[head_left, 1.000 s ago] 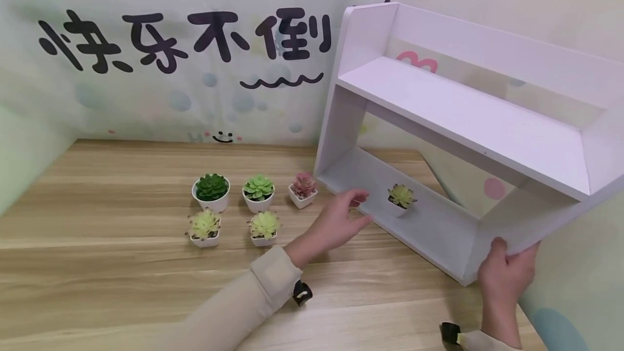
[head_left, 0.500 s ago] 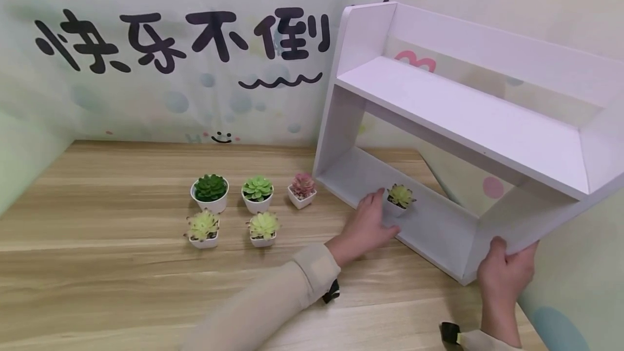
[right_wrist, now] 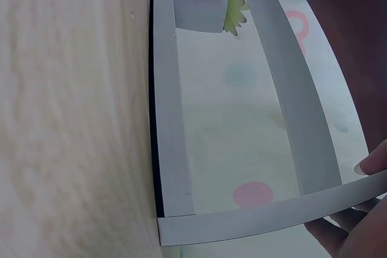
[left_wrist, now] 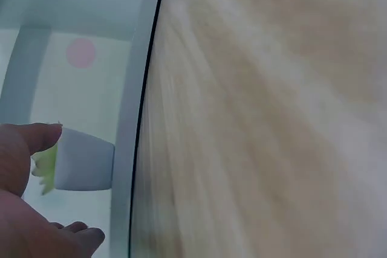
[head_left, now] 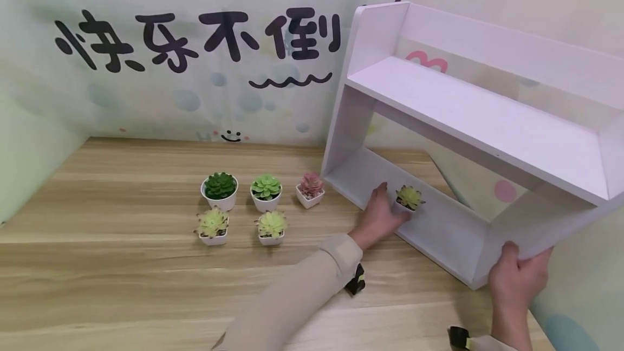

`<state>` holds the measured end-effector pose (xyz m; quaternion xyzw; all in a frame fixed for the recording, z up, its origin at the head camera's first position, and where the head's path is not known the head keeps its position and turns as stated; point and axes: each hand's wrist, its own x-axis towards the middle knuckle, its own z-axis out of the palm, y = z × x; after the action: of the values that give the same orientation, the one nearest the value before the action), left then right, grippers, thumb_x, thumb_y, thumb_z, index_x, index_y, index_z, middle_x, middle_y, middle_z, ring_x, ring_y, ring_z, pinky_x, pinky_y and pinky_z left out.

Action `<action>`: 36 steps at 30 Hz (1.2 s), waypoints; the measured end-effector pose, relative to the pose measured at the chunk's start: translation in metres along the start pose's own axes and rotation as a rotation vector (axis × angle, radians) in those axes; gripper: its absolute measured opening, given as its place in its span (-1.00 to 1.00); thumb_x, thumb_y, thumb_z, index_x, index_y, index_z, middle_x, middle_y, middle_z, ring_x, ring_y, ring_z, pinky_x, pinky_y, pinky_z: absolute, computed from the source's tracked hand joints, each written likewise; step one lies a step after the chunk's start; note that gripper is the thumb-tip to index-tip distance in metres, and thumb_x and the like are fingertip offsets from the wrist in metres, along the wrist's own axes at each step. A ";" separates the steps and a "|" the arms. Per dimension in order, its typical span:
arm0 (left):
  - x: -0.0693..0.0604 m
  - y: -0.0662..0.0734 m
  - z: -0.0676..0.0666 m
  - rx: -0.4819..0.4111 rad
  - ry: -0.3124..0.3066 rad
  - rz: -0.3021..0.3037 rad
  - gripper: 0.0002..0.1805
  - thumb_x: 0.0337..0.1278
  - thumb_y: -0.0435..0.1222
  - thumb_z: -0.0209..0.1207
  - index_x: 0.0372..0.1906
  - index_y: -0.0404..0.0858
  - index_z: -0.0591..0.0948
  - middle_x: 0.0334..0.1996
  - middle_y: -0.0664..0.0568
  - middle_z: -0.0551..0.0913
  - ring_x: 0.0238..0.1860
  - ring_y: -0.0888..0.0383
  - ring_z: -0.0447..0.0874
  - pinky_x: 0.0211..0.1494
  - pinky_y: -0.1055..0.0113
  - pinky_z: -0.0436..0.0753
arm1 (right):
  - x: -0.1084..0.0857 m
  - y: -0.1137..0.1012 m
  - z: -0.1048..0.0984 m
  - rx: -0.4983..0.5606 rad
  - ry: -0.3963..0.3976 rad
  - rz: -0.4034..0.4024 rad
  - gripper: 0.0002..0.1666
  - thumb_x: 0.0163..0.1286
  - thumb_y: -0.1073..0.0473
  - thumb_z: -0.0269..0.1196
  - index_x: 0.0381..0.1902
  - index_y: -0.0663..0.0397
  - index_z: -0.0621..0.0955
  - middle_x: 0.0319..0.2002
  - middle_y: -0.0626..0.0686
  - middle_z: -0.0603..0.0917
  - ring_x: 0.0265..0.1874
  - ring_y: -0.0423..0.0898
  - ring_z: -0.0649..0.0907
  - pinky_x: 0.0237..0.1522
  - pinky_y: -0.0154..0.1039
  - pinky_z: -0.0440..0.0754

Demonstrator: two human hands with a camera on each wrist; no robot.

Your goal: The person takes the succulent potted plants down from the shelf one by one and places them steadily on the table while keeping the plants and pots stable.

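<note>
A small white pot with a yellow-green succulent (head_left: pixel 409 198) stands on the lower board of a white two-tier shelf (head_left: pixel 468 107). My left hand (head_left: pixel 382 215) reaches over the board's front edge around that pot. In the left wrist view the thumb (left_wrist: pixel 45 136) is at the pot's rim, while the other fingers (left_wrist: pixel 84 240) stay apart from the white pot (left_wrist: pixel 84 161). At the shelf's near right end, my right hand (head_left: pixel 519 275) grips the side panel. The right wrist view has its thumb (right_wrist: pixel 376 160) inside and fingers outside the panel (right_wrist: pixel 266 212).
Left of the shelf, several potted succulents stand on the wooden table (head_left: pixel 146 286): a dark green one (head_left: pixel 219 188), a light green one (head_left: pixel 266 191), a pink one (head_left: pixel 310 188) and two yellow-green ones (head_left: pixel 213 226). A printed cloth (head_left: pixel 195 85) hangs behind.
My left hand has moved right, from in front of the shelf to around the pot on the lower board. The right hand keeps its grip on the panel. The view has shifted slightly.
</note>
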<state>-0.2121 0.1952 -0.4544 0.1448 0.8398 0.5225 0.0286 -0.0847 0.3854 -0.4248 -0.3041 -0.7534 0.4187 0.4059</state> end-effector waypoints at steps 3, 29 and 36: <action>0.007 -0.003 0.005 -0.056 0.034 -0.002 -0.02 0.06 -0.12 0.45 0.50 -0.36 0.23 0.37 -0.20 0.47 0.37 0.00 0.49 0.39 0.29 0.53 | 0.000 0.001 -0.001 0.009 0.009 -0.021 -0.44 0.43 0.10 0.02 0.37 -0.25 0.45 0.03 -0.15 0.58 -0.04 -0.34 0.48 0.05 -0.42 0.34; 0.010 0.002 0.019 -0.081 -0.020 0.049 -0.29 0.15 -0.18 0.41 0.33 -0.33 0.40 0.20 -0.09 0.58 0.23 0.12 0.58 0.29 0.43 0.55 | -0.002 0.002 -0.001 -0.006 0.013 -0.034 -0.42 0.44 0.09 0.00 0.41 -0.18 0.43 0.07 0.00 0.59 -0.04 -0.33 0.47 0.05 -0.36 0.34; 0.004 0.000 0.009 -0.120 -0.008 0.060 -0.29 0.12 -0.25 0.41 0.35 -0.32 0.39 0.23 -0.10 0.58 0.24 0.07 0.59 0.29 0.39 0.57 | -0.003 0.001 -0.001 -0.011 0.010 -0.056 -0.42 0.45 0.08 -0.01 0.42 -0.21 0.41 0.11 0.04 0.59 -0.03 -0.37 0.46 0.14 -0.28 0.41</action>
<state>-0.2142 0.2044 -0.4581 0.1699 0.8021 0.5719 0.0252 -0.0827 0.3841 -0.4264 -0.2873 -0.7617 0.4014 0.4197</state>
